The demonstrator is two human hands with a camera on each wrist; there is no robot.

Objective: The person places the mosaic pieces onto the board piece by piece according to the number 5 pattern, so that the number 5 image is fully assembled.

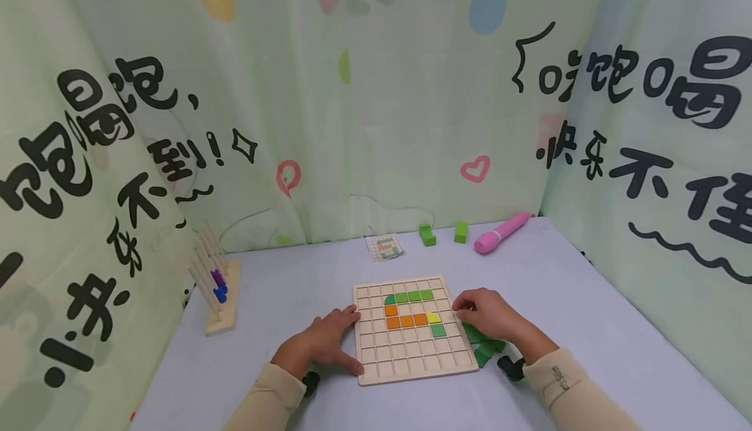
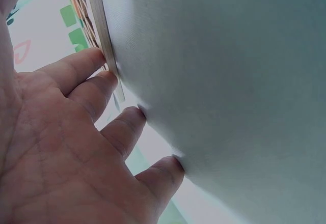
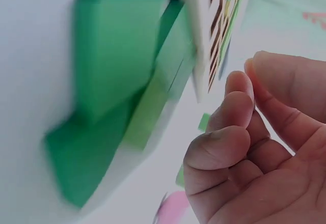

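Note:
A wooden grid board [image 1: 405,369] lies in front of me on the pale table, with green, orange and yellow tiles [image 1: 411,310] set in its upper middle cells. My left hand [image 1: 331,343] lies flat on the table, its straight fingers [image 2: 97,89] touching the board's left edge [image 2: 102,30]. At the board's right edge, my right hand [image 1: 484,313] has its fingers [image 3: 229,132] curled and nothing visible in them. Under and beside that hand lie loose green blocks [image 1: 484,349], which show large and blurred [image 3: 117,71] in the right wrist view next to the board's edge [image 3: 196,35].
At the back of the table lie a small pattern card [image 1: 384,247], two green blocks [image 1: 427,235] [image 1: 461,231] and a pink pen-shaped object [image 1: 501,232]. A wooden peg rack [image 1: 219,287] with blue and purple beads stands at the left. Printed curtains close in three sides.

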